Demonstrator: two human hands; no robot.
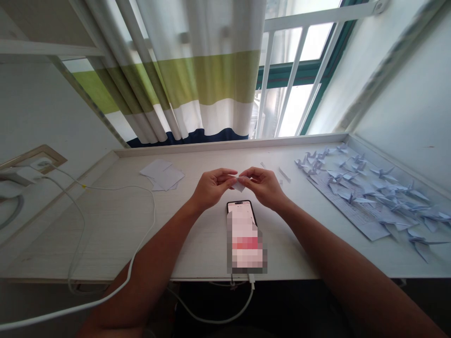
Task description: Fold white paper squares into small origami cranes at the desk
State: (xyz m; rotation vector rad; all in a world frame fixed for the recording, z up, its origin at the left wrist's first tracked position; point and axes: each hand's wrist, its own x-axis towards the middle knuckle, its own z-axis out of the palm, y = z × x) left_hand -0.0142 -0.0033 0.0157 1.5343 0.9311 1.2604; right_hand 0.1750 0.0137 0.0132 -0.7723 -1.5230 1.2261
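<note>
My left hand (210,187) and my right hand (263,186) meet above the middle of the white desk (116,220). Between their fingertips they pinch a small folded piece of white paper (239,184). Just below the hands a phone (244,234) lies flat on the desk, screen lit, with a cable plugged into its near end. A small stack of white paper squares (162,174) lies to the left of my hands.
Several folded paper cranes (369,188) are spread over a sheet at the right. A white charging cable (141,244) loops from a wall socket (38,162) across the desk's left side. A striped curtain (190,80) and window stand behind.
</note>
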